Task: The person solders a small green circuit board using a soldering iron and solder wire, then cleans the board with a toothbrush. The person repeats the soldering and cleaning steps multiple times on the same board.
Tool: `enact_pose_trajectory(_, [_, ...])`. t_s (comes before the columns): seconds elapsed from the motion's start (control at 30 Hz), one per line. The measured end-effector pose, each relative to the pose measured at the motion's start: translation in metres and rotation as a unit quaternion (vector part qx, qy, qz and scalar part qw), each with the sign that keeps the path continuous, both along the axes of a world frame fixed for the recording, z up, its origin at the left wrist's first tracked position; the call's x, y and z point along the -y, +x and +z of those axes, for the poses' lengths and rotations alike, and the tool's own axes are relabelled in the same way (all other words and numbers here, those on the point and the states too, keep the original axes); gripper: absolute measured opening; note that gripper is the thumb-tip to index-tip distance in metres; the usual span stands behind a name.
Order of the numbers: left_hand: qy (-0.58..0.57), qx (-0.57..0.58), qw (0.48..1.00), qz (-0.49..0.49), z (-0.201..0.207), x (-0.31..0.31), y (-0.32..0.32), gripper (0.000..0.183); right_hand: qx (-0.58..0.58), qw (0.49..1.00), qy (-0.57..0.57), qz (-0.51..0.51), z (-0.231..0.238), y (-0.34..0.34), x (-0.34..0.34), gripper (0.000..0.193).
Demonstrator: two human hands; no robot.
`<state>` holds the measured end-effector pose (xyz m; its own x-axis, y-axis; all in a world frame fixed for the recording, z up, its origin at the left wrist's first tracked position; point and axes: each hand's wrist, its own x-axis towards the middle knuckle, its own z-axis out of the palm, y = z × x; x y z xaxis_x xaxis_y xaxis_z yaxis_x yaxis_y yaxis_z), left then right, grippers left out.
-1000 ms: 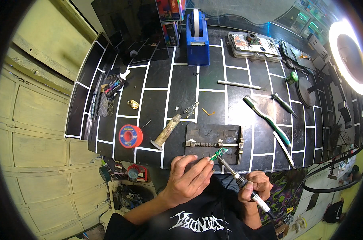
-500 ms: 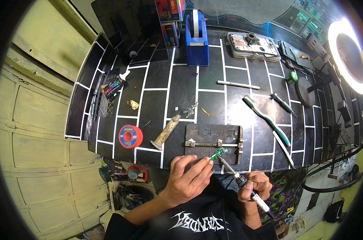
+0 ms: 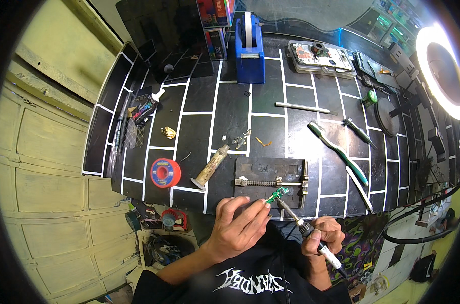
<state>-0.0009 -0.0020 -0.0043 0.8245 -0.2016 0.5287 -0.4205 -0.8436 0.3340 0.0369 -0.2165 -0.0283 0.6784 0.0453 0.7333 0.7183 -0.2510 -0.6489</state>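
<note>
Right hand: by the curled fingers of the right hand (image 3: pixel 323 236), closed firmly, a soldering iron (image 3: pixel 308 231) is gripped; its handle is black and white, its shaft is of dull metal.
Left hand: the left hand (image 3: pixel 240 228) is partly closed, with fingers stretched, and a green circuit board (image 3: pixel 277 194) is held at the fingertips; the thumb is hidden.
Board position: it is held above the near edge of a dark, flat holder (image 3: pixel 263 172), crossed by a spring-wound metal rod; whether it is touched by the iron's tip cannot be told.
Spool: to the left, a round red spool (image 3: pixel 161 165) is seen, near a slim, stained syringe (image 3: pixel 210 166).
Brush: a curved, green-and-white toothbrush (image 3: pixel 340 152) is laid at right.
Dispenser: farther away, a blocky blue tape dispenser (image 3: pixel 250 65) is placed.
</note>
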Motion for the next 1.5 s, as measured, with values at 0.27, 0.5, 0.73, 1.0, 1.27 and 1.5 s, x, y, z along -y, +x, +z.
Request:
enact_pose_trajectory(0.27, [-0.001, 0.001, 1.000, -0.002, -0.0002, 0.0000, 0.0002, 0.034, 0.009, 1.000, 0.011, 0.009, 0.0020, 0.0025, -0.0029, 0.025])
enact_pose_trajectory(0.5, [-0.006, 0.000, 1.000, -0.005, 0.0007, -0.0001, 0.0008, 0.038, 0.002, 0.999, 0.019, 0.027, 0.0013, 0.0025, -0.0013, 0.024])
enact_pose_trajectory(0.73, [-0.009, 0.000, 1.000, -0.006, 0.0009, 0.0002, 0.0010, 0.038, -0.007, 0.999, 0.017, 0.033, 0.0004, 0.0011, 0.0009, 0.025])
enact_pose_trajectory(1.0, [-0.006, -0.006, 1.000, -0.007, 0.0017, -0.0007, 0.0006, 0.035, -0.008, 0.999, 0.015, 0.031, 0.0023, 0.0010, -0.0001, 0.024])
enact_pose_trajectory(1.27, [-0.004, -0.006, 1.000, -0.008, 0.0018, -0.0009, 0.0003, 0.036, 0.008, 0.999, 0.021, 0.027, 0.0008, 0.0024, -0.0018, 0.025])
enact_pose_trajectory(1.5, [-0.004, -0.005, 1.000, -0.006, 0.0016, -0.0004, -0.0001, 0.037, -0.007, 1.000, 0.008, 0.015, 0.0039, 0.0013, -0.0024, 0.026])
